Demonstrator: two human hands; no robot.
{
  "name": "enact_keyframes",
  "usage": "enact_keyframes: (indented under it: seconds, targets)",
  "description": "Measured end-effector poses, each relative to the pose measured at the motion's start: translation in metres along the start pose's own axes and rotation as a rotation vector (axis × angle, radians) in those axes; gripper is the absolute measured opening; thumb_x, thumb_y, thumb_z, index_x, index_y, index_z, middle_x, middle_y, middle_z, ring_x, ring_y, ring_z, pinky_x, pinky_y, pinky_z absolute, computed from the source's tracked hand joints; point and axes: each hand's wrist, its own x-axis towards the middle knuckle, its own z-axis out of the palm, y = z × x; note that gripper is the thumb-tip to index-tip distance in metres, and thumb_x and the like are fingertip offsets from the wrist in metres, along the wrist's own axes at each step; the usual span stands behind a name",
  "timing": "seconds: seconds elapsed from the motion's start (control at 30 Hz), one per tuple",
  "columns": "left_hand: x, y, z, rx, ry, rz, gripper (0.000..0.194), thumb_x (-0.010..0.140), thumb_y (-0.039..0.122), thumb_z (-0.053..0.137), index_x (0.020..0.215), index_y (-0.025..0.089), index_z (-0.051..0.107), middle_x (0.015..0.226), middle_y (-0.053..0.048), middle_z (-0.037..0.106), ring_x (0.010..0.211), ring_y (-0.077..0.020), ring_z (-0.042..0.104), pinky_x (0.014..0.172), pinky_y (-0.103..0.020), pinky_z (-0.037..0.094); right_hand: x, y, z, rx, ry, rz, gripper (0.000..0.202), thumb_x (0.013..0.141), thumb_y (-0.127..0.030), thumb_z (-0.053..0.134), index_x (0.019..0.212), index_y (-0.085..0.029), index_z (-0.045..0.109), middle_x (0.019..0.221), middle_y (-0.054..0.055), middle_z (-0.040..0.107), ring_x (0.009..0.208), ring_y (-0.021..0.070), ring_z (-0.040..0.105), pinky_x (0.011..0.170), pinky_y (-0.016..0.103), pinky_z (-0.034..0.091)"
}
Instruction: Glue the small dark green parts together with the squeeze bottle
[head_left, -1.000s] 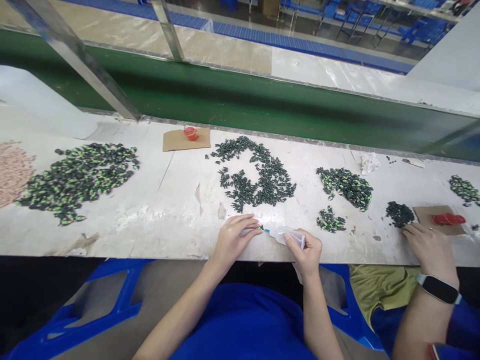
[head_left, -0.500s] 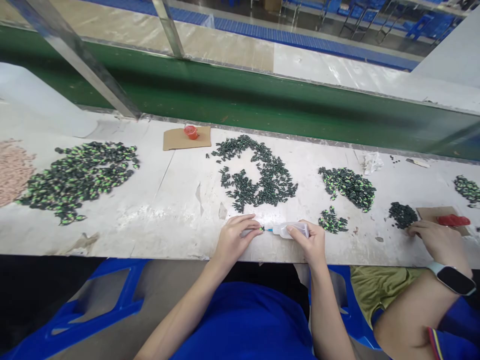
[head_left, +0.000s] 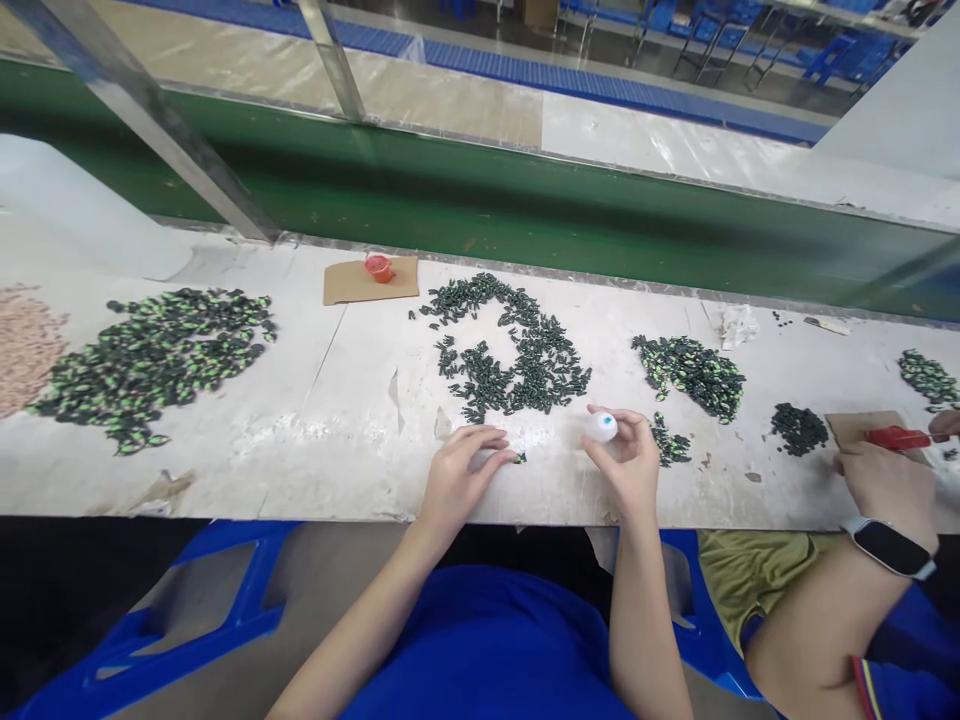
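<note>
My left hand (head_left: 463, 470) pinches a small dark piece with bright green (head_left: 520, 458) between thumb and fingertips, low over the table's front part. Off to its right, my right hand (head_left: 626, 455) is wrapped round a white bottle (head_left: 602, 427), whose blue tip points up toward the camera. Beyond both hands lies a ring-like heap of small dark green pieces (head_left: 541, 372). Just right of my right hand sits a small pile of dark and bright green pieces (head_left: 672, 445), with a larger such pile (head_left: 697, 375) behind it.
Far left are a big dark-and-green pile (head_left: 157, 350) and pink pieces (head_left: 26, 350). A red cup (head_left: 379, 268) stands on cardboard (head_left: 337, 285). At the right, a co-worker's hand (head_left: 889, 480) is beside a dark pile (head_left: 799, 428) and a red object (head_left: 896, 438).
The bottle has tilted from lying sideways, tip at the small piece, to tip upward, and its tip is away from the piece. The co-worker's hand has moved right.
</note>
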Motion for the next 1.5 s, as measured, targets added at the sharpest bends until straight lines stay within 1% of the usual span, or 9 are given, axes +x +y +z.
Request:
enact_keyframes:
  seconds: [0.17,0.33,0.53,0.67,0.87,0.93,1.13,1.33,1.5]
  targets:
    - [0.004,-0.004,-0.014,0.253,0.293,0.013,0.012,0.087,0.027,0.06,0.084,0.02,0.068,0.08,-0.004,0.07,0.083,-0.0206,0.059,0.077,-0.036,0.051,0.0,0.001,0.002,-0.233,-0.014,0.054,0.038,0.069,-0.039,0.07,0.1,-0.021,0.058,0.104,0.009,0.071,0.099,0.0275,0.065,0.085,0.042,0.049]
    - [0.012,-0.016,-0.02,0.328,0.181,0.053,0.012,0.086,0.027,0.059,0.084,0.022,0.07,0.086,-0.005,0.068,0.089,-0.0247,0.053,0.08,-0.04,0.047,-0.007,0.003,0.0,-0.446,0.026,-0.006,0.037,0.069,-0.037,0.071,0.099,-0.021,0.057,0.106,0.011,0.068,0.107,0.0285,0.056,0.09,0.045,0.045]
    - [0.018,-0.023,-0.016,0.355,0.113,0.107,0.014,0.086,0.02,0.057,0.081,0.022,0.07,0.093,-0.009,0.065,0.092,-0.0284,0.048,0.082,-0.044,0.044,-0.024,0.0,-0.002,-0.481,0.189,-0.118,0.065,0.064,-0.046,0.076,0.118,-0.018,0.052,0.114,0.014,0.06,0.114,0.0296,0.046,0.085,0.042,0.045]
    - [0.017,-0.009,-0.02,0.237,0.095,0.045,0.01,0.084,0.021,0.06,0.079,0.022,0.069,0.09,-0.007,0.065,0.094,-0.027,0.05,0.08,-0.041,0.046,-0.047,-0.015,0.006,-0.396,0.371,-0.212,0.046,0.072,-0.039,0.073,0.11,-0.019,0.056,0.104,0.012,0.064,0.101,0.0264,0.054,0.075,0.037,0.045]
    - [0.005,0.025,-0.017,-0.2,-0.145,0.021,0.01,0.083,0.027,0.065,0.075,0.024,0.071,0.082,-0.003,0.064,0.086,-0.0192,0.058,0.082,-0.034,0.048,-0.064,-0.025,0.032,0.204,-0.24,0.225,0.029,0.083,-0.046,0.058,0.092,-0.02,0.067,0.078,0.004,0.068,0.069,0.0169,0.063,0.065,0.031,0.05]
    - [0.0,0.029,-0.013,-0.288,-0.208,-0.01,0.013,0.082,0.03,0.066,0.073,0.023,0.072,0.082,-0.004,0.064,0.085,-0.0188,0.059,0.08,-0.033,0.049,-0.063,-0.025,0.036,0.339,-0.344,0.351,0.029,0.078,-0.048,0.064,0.084,-0.02,0.069,0.072,0.002,0.068,0.062,0.0147,0.061,0.061,0.028,0.05]
    - [-0.003,0.018,-0.008,-0.202,-0.225,-0.013,0.012,0.076,0.033,0.072,0.083,0.024,0.073,0.086,-0.005,0.066,0.09,-0.0215,0.059,0.082,-0.035,0.049,-0.058,-0.019,0.028,0.393,-0.369,0.509,0.028,0.065,-0.042,0.077,0.079,-0.019,0.069,0.066,0.0,0.066,0.062,0.0131,0.062,0.061,0.025,0.05]
    - [-0.008,0.001,0.002,0.177,-0.122,0.086,0.012,0.08,0.027,0.068,0.091,0.026,0.071,0.1,-0.006,0.068,0.101,-0.0261,0.053,0.089,-0.044,0.042,-0.056,-0.008,0.027,0.278,-0.11,0.388,0.028,0.063,-0.041,0.077,0.075,-0.019,0.067,0.068,0.002,0.069,0.064,0.0158,0.064,0.064,0.029,0.054]
    - [-0.01,0.002,0.011,0.242,-0.083,0.153,0.011,0.084,0.017,0.06,0.085,0.024,0.069,0.108,-0.007,0.067,0.107,-0.0271,0.049,0.089,-0.043,0.042,-0.059,-0.009,0.033,0.14,-0.095,0.287,0.022,0.071,-0.04,0.071,0.078,-0.019,0.068,0.079,0.005,0.072,0.076,0.0193,0.068,0.072,0.032,0.055]
